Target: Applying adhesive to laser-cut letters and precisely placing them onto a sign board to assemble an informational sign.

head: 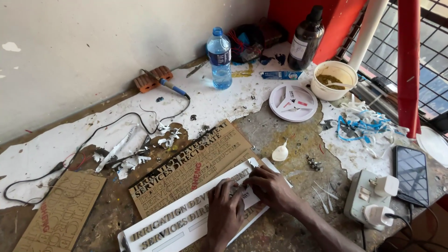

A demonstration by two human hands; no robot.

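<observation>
A long white sign panel (163,233) with raised lettering lies on the worn workbench, tilted up to the right. My left hand (225,210) rests on its middle, fingers pressed flat on the surface. My right hand (273,187) sits beside it, fingertips pinching at a peeling white film strip (252,163) near the panel's right end. Just behind the panel lies a brown cardboard letter stencil (186,163) with cut-out rows of letters. Whether the right fingers grip the film firmly is hard to tell.
A second brown stencil (60,214) lies at the left. A water bottle (219,58), dark bottle (305,37), bowl of paste (333,79), white reel (293,102), soldering iron (170,85), power strip (368,198) and phone (411,173) surround the work. Film scraps (130,161) litter the bench.
</observation>
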